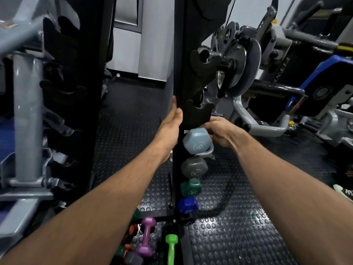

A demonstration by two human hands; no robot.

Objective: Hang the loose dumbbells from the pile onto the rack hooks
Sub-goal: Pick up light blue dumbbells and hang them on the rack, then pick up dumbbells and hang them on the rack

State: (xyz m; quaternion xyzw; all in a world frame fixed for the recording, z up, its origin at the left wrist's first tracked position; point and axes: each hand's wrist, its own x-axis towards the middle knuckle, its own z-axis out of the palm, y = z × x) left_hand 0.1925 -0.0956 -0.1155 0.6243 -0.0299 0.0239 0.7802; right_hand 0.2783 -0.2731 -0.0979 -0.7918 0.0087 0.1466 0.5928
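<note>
Flanking the rack post [178,73], weight plates [238,67] crowd right hand [219,131].

Landmark: the black rack post [178,73]. Left of it we have an open lane over studded floor mat [126,131], bounded on the far left by a second black upright [95,73]. Right of the post, empty hooks [200,111] jut out just above the light-blue dumbbell [196,140]; above them sit another hook [204,62] and, beyond it, steel plates [238,64]. Below the light-blue one, grey [193,168], green [191,187] and blue [188,205] dumbbells fill the post's right side, touching or nearly so. At the post's foot, loose purple [146,237] and lime [171,247] dumbbells crowd the floor. Further right, open mat [248,217].
</note>
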